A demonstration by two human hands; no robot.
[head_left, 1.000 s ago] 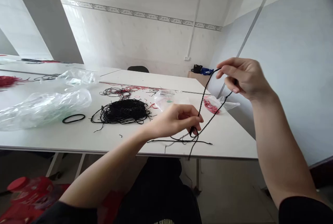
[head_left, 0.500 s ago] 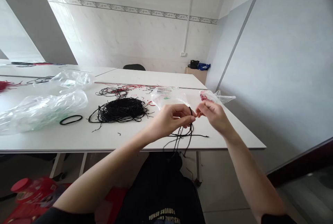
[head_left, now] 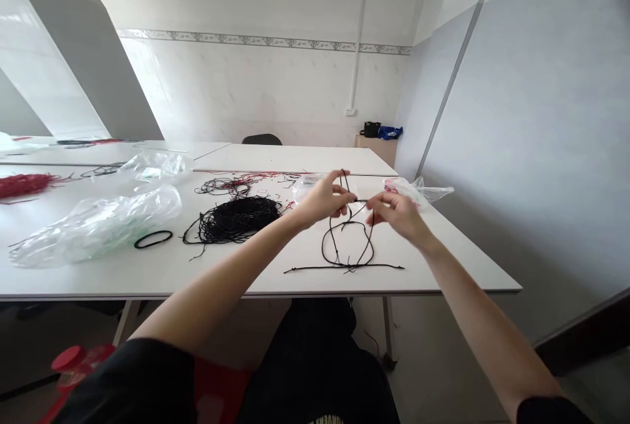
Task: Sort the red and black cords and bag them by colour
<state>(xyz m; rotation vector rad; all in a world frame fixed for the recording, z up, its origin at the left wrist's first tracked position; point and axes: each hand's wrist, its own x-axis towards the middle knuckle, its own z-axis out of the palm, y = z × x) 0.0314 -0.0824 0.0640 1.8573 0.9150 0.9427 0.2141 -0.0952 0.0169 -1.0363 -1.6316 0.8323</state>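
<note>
- We hold thin black cord (head_left: 361, 201), twisted and pliant, above the white table (head_left: 423, 266); a short taut stretch runs between our fingertips.
- Our left hand (head_left: 327, 201) is pinched narrow on it, a small loop standing up at the fingers.
- Our right hand (head_left: 396, 214) is pinched narrow on the other end of that stretch, just beside the left.
- Below, we see curved strands forming a rounded loop, and a straight black cord (head_left: 305, 269) with knotted ends lying flat on the smooth tabletop.
- To our left sits a black cord bundle (head_left: 241, 219), a dense, stringy coil with loose ends; beside it lies a smooth oval black ring (head_left: 153, 239).
- The straight cord lies near the table's front edge, roughly parallel to it; past our right hand, white tabletop reaches to the slanting right edge.
- We count two hands, one dense coil, one ring and at least four crinkled clear bags: two at left, one partly behind our left hand, and one bag with red contents (head_left: 416, 191) at right.
</note>
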